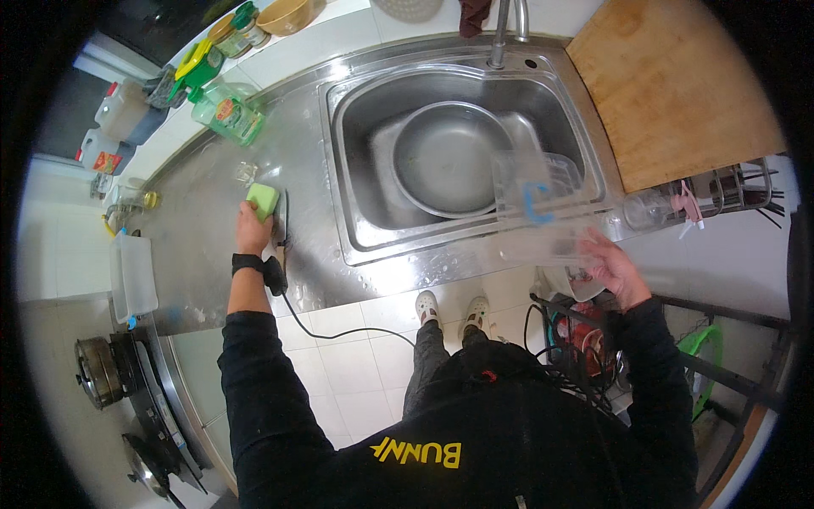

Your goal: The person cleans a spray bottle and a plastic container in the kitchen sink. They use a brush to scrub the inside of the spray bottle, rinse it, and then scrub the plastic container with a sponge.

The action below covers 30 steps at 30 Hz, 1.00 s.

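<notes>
Head view: one sponge (264, 200) in the closed left hand (252, 230); one box (539, 206), edge held by the half-open right hand (616, 266).

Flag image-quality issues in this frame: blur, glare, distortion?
Head view: clear plastic container smeared and see-through, edges hard to trace, likely motion blur; head view: green sponge reads crisper; head view: bright glare patches on the steel counter; head view: fisheye bows the counter's back edge, corners go black.
</notes>
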{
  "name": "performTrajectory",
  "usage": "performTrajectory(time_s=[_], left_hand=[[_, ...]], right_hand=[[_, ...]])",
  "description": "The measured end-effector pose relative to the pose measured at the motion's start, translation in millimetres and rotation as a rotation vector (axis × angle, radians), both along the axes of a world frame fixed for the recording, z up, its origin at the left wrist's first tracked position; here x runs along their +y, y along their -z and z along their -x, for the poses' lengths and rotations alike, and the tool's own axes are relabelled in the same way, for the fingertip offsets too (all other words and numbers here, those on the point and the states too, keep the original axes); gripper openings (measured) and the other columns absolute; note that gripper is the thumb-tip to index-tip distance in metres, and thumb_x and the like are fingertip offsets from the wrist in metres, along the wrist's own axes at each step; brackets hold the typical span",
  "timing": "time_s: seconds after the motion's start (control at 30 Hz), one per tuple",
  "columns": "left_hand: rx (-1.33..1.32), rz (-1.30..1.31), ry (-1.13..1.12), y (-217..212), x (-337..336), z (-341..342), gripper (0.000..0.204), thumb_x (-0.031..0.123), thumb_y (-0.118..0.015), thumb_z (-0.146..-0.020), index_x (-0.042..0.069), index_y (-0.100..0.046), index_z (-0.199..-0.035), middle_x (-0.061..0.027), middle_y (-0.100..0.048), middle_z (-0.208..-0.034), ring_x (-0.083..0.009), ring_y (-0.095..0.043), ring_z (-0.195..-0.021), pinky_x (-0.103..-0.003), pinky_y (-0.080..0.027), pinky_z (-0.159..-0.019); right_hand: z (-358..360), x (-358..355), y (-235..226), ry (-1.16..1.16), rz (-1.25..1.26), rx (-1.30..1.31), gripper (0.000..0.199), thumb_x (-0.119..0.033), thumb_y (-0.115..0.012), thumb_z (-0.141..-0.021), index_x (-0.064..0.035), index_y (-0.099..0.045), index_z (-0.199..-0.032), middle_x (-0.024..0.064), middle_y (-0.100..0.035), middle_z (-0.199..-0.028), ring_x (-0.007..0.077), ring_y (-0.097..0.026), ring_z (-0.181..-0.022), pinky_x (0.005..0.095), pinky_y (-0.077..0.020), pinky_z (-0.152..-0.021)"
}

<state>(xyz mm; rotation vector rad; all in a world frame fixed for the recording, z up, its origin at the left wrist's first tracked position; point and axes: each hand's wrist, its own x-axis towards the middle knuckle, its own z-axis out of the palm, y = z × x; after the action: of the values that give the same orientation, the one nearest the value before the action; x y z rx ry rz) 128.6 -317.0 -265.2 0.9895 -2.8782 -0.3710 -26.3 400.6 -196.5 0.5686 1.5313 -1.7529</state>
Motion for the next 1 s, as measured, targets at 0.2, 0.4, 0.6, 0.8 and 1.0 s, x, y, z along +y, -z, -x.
performTrajectory(time_s=[0.2, 0.4, 0.6, 0.8, 1.0], left_hand=[[0.343, -0.369, -0.136, -60.1, 70.2, 30.0, 0.044, 0.034, -0.055, -0.088, 0.003, -0.045, -0.118, -0.0186, -0.06, -0.103, -0.0304, -0.059, -0.094, -0.039, -0.046, -0.083], [-0.211, -1.028, 0.491, -121.9, 198.3, 88.9, 0.04, 0.033, -0.054, -0.089, 0.011, -0.043, -0.12, -0.0055, -0.054, -0.104, -0.0156, -0.05, -0.097, -0.028, -0.04, -0.084], [-0.491, -0.517, 0.937, -65.7, 261.3, 167.9, 0.06, 0.037, -0.054, -0.089, 0.008, -0.04, -0.14, -0.0237, -0.057, -0.121, -0.0318, -0.056, -0.112, -0.036, -0.042, -0.095], [-0.397, 0.151, 0.528, 19.8, 271.6, 231.6, 0.052, 0.032, -0.049, -0.088, 0.016, -0.044, -0.138, -0.0195, -0.053, -0.13, -0.0386, -0.054, -0.115, -0.051, -0.044, -0.094], [-0.501, -0.353, 0.999, 79.2, 250.6, 255.3, 0.041, 0.02, -0.047, -0.088, 0.014, -0.055, -0.127, -0.0185, -0.057, -0.125, -0.0367, -0.056, -0.112, -0.047, -0.045, -0.093]], right_hand=[[-2.2, -4.1, 1.2, 0.036, -0.009, 0.088, 0.053, -0.008, -0.05, -0.095, -0.0107, -0.032, -0.144, 0.0109, -0.061, -0.112, 0.0177, -0.062, -0.094, 0.0294, -0.0536, -0.077], [30.5, -1.4, 7.2, -0.03, -0.099, 0.127, 0.056, -0.006, -0.055, -0.092, -0.0122, -0.035, -0.143, 0.0095, -0.06, -0.115, 0.0161, -0.059, -0.097, 0.0299, -0.0497, -0.079], [12.5, 2.1, 18.2, 0.094, 0.023, 0.121, 0.061, -0.009, -0.059, -0.088, -0.0073, -0.033, -0.143, 0.007, -0.06, -0.117, 0.0139, -0.06, -0.091, 0.0202, -0.0453, -0.07], [-14.5, 15.5, 21.4, 0.21, 0.261, 0.011, 0.055, -0.005, -0.054, -0.091, -0.0101, -0.032, -0.142, 0.0112, -0.059, -0.121, 0.0182, -0.062, -0.095, 0.0293, -0.051, -0.077], [-29.0, -0.4, 14.8, 0.272, 0.132, 0.057, 0.05, -0.01, -0.051, -0.096, -0.01, -0.032, -0.142, 0.0141, -0.06, -0.119, 0.0213, -0.063, -0.095, 0.0307, -0.0517, -0.078]])
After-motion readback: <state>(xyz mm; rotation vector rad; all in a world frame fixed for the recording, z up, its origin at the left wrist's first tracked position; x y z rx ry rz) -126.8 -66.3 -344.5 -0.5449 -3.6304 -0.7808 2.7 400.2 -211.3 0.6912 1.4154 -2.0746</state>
